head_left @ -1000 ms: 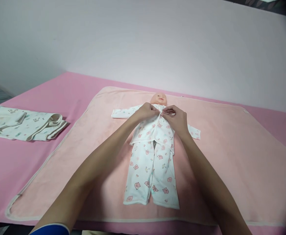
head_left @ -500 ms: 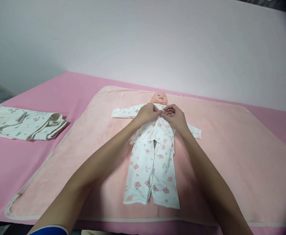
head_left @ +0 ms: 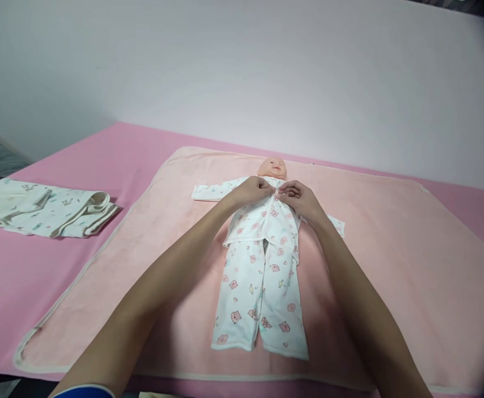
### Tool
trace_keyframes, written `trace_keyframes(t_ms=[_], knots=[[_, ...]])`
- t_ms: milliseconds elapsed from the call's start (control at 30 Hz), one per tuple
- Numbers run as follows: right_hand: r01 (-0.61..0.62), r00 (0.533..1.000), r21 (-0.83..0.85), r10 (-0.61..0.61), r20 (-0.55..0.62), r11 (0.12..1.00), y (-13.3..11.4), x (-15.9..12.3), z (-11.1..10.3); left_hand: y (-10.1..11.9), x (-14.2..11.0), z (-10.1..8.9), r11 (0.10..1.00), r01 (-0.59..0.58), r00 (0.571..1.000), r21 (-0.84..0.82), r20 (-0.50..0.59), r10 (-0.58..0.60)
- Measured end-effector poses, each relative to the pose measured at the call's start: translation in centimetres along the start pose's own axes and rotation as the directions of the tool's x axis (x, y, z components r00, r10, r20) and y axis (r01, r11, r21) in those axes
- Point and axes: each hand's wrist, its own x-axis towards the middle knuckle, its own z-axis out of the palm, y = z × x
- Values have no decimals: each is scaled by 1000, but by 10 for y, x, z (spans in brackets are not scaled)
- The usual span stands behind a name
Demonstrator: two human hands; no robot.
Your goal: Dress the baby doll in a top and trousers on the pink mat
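A baby doll [head_left: 273,167] lies on its back, dressed in a white printed top [head_left: 253,224] and matching pants [head_left: 242,293]. At the upper chest, my left hand [head_left: 255,189] pinches the front edge of the top between thumb and fingers. Close beside it, my right hand [head_left: 302,198] grips the other front edge the same way, its outer fingers slightly curled. The two sets of fingertips almost meet at the front opening. Whatever fastener lies between them is too small to make out. Below the hands the front edges lie together down to the hem.
Under the doll is a peach blanket [head_left: 391,265] with a pale border, spread on a pink-covered table [head_left: 138,146]. A folded white printed cloth [head_left: 38,210] lies at the left. A pale wall [head_left: 267,72] rises behind the table.
Both hands stay at the doll's chest with the top still pinched. The right fingers have shifted slightly. The whole view has moved a little, so everything appears slightly further right.
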Motion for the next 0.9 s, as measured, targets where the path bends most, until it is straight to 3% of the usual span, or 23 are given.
trace_keyframes(t_ms=[233,467,600,667,733,900], knots=[[6,1000,-15,-6,11,1000,-4,0,0,-3,3,-2,1000,5,1000,15,27,-5],[12,1000,-15,-12,3,1000,-2,-1,2,-10,4,4,997,-13,996,77,-83,20],[66,990,-217,-91,-110,974,-9,5,-4,-14,11,1,992,-16,985,127,-171,38],[68,985,-372,-122,-122,926,-13,14,-8,-18,20,-2,982,-43,972,185,-219,84],[62,994,-462,-97,-54,885,-15,24,-12,-22,29,-4,965,-108,958,239,-236,165],[127,992,-460,-125,35,879,-7,41,-18,-33,46,-2,925,-222,919,308,-252,304]])
